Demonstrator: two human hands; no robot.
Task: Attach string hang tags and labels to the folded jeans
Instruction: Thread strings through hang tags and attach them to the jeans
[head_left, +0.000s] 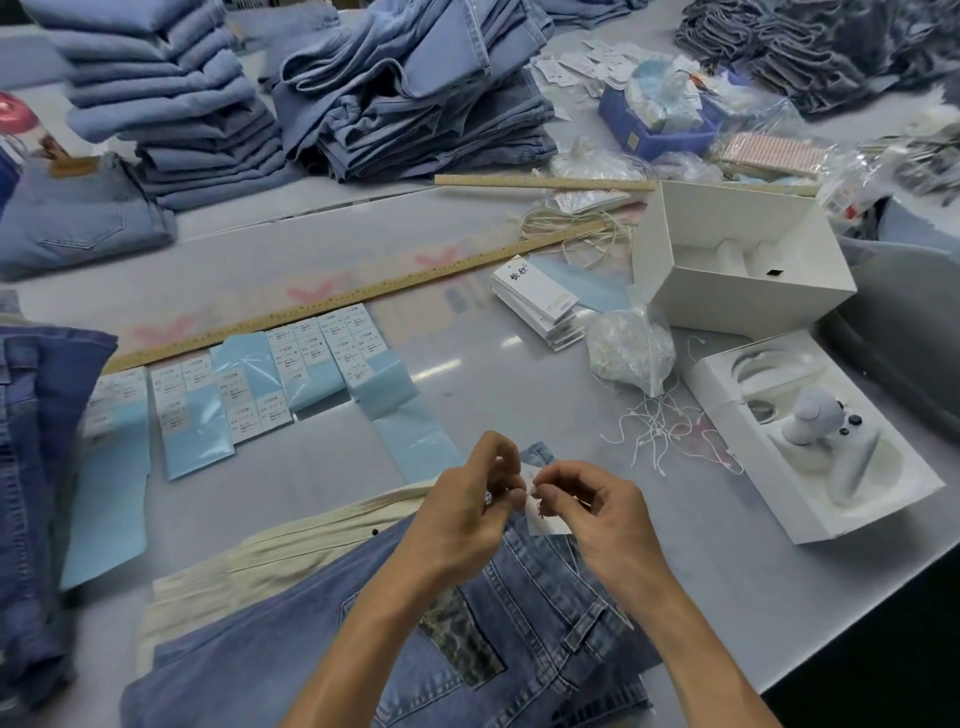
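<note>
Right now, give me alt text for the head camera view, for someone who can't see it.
Two hands, left hand and right hand, pinch a white hang tag over folded jeans on a grey table. Label sheets, loose strings and denim stacks lie beyond.

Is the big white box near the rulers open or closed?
Open. The white box has no lid on top, and its inner cardboard dividers are visible.

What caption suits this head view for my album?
Both hands pinch a white hang tag over folded jeans on a grey table.
</note>
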